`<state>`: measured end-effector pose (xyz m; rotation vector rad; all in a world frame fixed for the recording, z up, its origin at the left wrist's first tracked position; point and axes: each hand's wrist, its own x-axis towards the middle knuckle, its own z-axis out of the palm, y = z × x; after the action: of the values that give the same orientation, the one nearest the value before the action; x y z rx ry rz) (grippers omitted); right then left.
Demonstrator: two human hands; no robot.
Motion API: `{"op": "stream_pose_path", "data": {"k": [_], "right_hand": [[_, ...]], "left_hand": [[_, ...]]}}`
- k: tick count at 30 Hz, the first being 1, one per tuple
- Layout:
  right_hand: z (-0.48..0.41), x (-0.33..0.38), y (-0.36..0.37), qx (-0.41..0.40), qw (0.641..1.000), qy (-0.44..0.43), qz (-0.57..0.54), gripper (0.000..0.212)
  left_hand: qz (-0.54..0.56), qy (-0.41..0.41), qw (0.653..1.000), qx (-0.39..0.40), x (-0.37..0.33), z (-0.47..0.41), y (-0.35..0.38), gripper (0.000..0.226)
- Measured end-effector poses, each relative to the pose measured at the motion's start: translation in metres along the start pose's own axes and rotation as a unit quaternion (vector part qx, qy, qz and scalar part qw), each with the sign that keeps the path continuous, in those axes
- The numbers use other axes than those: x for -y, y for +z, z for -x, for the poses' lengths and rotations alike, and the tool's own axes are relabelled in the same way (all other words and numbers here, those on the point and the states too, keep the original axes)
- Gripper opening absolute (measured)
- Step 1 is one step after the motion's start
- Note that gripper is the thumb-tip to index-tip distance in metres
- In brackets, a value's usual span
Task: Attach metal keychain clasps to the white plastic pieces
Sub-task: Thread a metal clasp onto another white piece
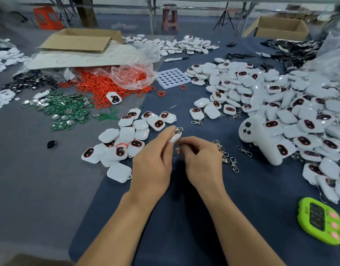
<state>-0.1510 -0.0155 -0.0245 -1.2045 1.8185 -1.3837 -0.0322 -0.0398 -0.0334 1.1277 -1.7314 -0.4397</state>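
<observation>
**Left hand** (153,160): thumb and fingers pinched on one white piece (174,138). The piece is held up off the worktop (50,179), straight in front of the person, with its far end pointing away.

**Clasp** (178,130): metal, at the far tip of that piece and touching it.

**Right hand** (200,158): fingers curled in close against the near end of the same piece, beside the left hand. The blur there hides what it grips, so I cannot tell.

**Step in hand, as I judge it:** seating the clasp on the piece's loop. To do it well:
- Hold the piece by its body and keep fingertips off the loop.
- Open the clasp fully and let it snap closed round the loop.
- Give it a light tug before laying the piece aside.

**Spare clasps** (225,156): a small scatter on the blue cloth, just right of the right hand.

**Bare pieces** (125,139): a low cluster just left of the hands, most showing no clasp.

**Finished heap** (280,104): a large heap to the right, with clasps showing on many pieces.

**White handset** (259,139): lying against the near edge of the heap.

**Green timer** (320,221): near right, apart from the heap.

**Farther off, to the left:**
- red rings (111,87) spilling from a plastic bag
- green circuit boards (65,110)
- a holed white tray (173,77)
- a cardboard box (82,40)
</observation>
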Motion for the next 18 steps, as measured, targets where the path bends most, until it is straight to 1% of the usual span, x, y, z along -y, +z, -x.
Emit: {"op": "stream_pose_path", "data": {"k": [1,3,5,7,8,11,13,15,16,18], "right_hand": [[0.000,-0.002,-0.001,0.009,0.999,0.018,-0.030,0.027],[-0.003,-0.006,-0.003,0.046,0.992,0.044,-0.107,0.031],[-0.005,-0.009,-0.007,0.097,0.980,0.044,-0.171,0.037],[-0.005,-0.009,-0.011,0.137,0.975,0.024,-0.171,0.035],[-0.004,-0.010,-0.012,0.140,0.978,0.017,-0.155,0.031],[-0.003,-0.012,-0.009,0.103,0.985,0.010,-0.141,0.026],[-0.004,-0.012,-0.009,0.081,0.978,0.021,-0.192,0.027],[-0.008,-0.012,-0.013,0.073,0.959,0.048,-0.271,0.030],[-0.009,-0.013,-0.016,0.078,0.947,0.057,-0.305,0.032],[-0.010,-0.013,-0.021,0.103,0.929,0.068,-0.348,0.031]], "left_hand": [[0.012,-0.022,1.000,0.006,0.001,0.001,-0.002,0.035],[0.028,-0.034,0.999,0.026,0.002,0.001,-0.004,0.040],[0.037,-0.044,0.997,0.043,0.002,-0.001,-0.006,0.041],[0.049,-0.058,0.996,0.055,0.002,-0.003,-0.006,0.040],[0.059,-0.067,0.994,0.062,0.003,-0.004,-0.006,0.039],[0.099,-0.101,0.987,0.077,0.004,-0.004,-0.008,0.041],[0.079,-0.115,0.986,0.089,0.005,-0.005,-0.009,0.051],[0.018,-0.114,0.984,0.133,0.003,-0.008,-0.010,0.060],[-0.006,-0.108,0.980,0.166,0.002,-0.009,-0.010,0.060],[-0.034,-0.088,0.970,0.226,0.001,-0.009,-0.007,0.052]]}}
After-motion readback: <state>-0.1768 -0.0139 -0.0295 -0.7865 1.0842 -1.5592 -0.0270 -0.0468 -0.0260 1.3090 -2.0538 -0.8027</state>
